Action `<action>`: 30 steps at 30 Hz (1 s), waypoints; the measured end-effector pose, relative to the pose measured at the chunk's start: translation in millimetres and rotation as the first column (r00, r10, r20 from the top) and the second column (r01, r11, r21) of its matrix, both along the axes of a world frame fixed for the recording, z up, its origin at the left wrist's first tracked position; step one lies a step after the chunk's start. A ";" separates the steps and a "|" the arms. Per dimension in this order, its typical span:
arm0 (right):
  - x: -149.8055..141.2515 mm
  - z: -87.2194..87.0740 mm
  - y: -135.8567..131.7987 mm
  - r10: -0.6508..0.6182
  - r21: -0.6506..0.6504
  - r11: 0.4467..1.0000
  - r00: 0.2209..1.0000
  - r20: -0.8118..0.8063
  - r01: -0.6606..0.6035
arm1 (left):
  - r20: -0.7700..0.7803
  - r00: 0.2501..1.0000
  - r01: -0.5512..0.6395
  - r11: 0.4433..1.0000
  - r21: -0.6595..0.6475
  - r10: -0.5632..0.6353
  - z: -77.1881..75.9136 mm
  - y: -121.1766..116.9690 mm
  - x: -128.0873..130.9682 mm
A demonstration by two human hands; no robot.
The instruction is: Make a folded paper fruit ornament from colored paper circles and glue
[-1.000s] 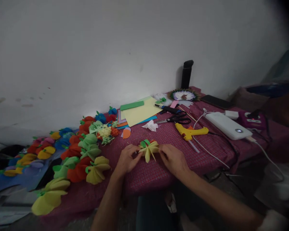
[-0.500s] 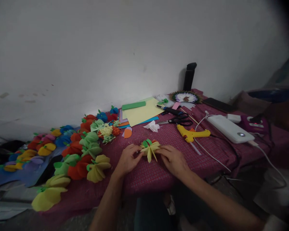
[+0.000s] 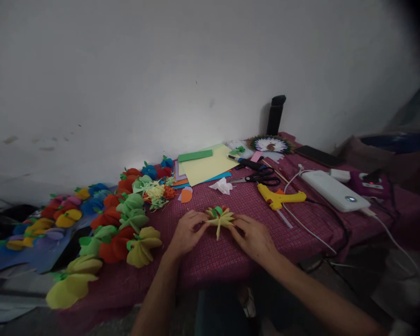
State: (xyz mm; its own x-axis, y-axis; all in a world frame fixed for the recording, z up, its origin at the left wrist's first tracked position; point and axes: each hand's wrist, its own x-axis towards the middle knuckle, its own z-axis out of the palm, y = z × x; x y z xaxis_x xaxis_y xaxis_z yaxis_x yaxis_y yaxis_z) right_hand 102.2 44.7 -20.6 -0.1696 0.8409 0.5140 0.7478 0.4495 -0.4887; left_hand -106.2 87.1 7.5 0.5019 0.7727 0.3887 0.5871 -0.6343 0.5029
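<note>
Between my two hands is a yellow paper pumpkin (image 3: 218, 223) with fanned folds and a green piece at its top. My left hand (image 3: 188, 232) pinches its left edge with thumb and fingertips. On the other side, my right hand (image 3: 255, 239) grips the right edge in the same way. The pumpkin is just above the checked tablecloth (image 3: 210, 261); whether it touches the cloth I cannot tell. To the left, a finished-looking yellow paper pumpkin (image 3: 144, 246) lies near my left wrist.
Many coloured paper pumpkins (image 3: 108, 217) crowd the left side. Behind my hands lie crumpled white tissue (image 3: 221, 186), scissors (image 3: 259, 179) and paper sheets (image 3: 206, 165). Right of them are a yellow glue gun (image 3: 280, 198), a white power bank (image 3: 336, 191) and trailing cables (image 3: 311, 228).
The yellow pumpkin has turned and tilted in my hands, so its folds spread wider and its green top shows more. Both hands keep their hold in nearly the same place.
</note>
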 end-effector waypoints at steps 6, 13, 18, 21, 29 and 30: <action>-0.7 -5.8 0.7 -0.008 -0.026 1.000 0.999 0.039 0.009 | 0.010 0.999 -0.035 0.999 -0.036 0.035 2.9 -2.6 -5.0; -0.7 -7.2 1.1 0.000 -0.040 0.999 0.999 0.051 0.002 | 0.100 0.983 -0.154 0.988 -0.007 0.153 2.7 -2.2 -6.8; -1.1 -7.8 0.3 -0.003 -0.035 0.999 0.999 0.048 0.005 | 0.118 0.983 -0.145 0.989 0.009 0.143 2.7 -2.8 -1.9; -1.0 -7.6 -0.1 -0.005 -0.032 0.999 0.999 0.050 0.006 | 0.122 0.984 -0.136 0.990 0.023 0.132 3.9 -2.6 -1.8; -1.4 -7.5 0.4 0.002 -0.046 0.999 0.999 0.051 0.001 | 0.130 0.986 -0.113 0.993 0.023 0.109 4.5 -0.9 -2.0; -1.6 -7.0 0.4 0.000 -0.047 0.999 0.998 0.055 0.003 | 0.125 0.987 -0.104 0.994 0.017 0.101 4.1 -0.9 -1.8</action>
